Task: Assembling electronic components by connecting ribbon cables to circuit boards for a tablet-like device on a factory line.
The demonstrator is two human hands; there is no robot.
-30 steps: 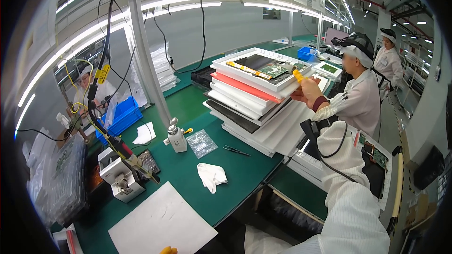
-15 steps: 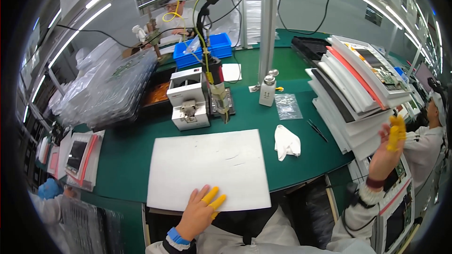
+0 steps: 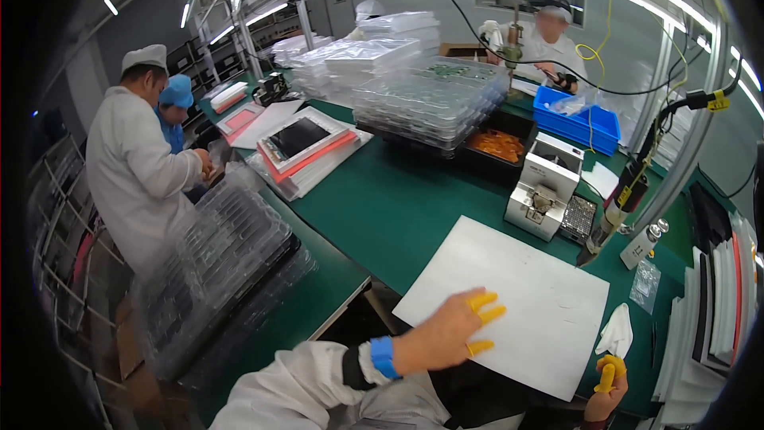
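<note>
A white foam sheet (image 3: 517,295) lies on the green bench in front of me. My left hand (image 3: 446,333) is over its near left part, fingers apart, with yellow finger cots on some of them and a blue band at the wrist. I see nothing in that hand. Beside the sheet's near right corner is my right hand (image 3: 607,388), its fingers loosely bent, also in yellow cots, with no object visible in it. A crumpled white cloth (image 3: 615,331) lies just beyond it. Whether the left palm touches the sheet is hard to tell.
Beyond the sheet stand a white machine (image 3: 543,187), a dispenser bottle (image 3: 645,244) and a blue bin (image 3: 585,123). Clear trays (image 3: 434,103) are stacked further left, near a framed panel (image 3: 302,140). More trays (image 3: 215,263) stand at left, near two people. Foam sheets (image 3: 720,295) stack at right.
The view has swung to the left, bringing in the people and trays there. My right hand has come down from beside the right-hand stack to the sheet's corner. My left hand stays by the sheet.
</note>
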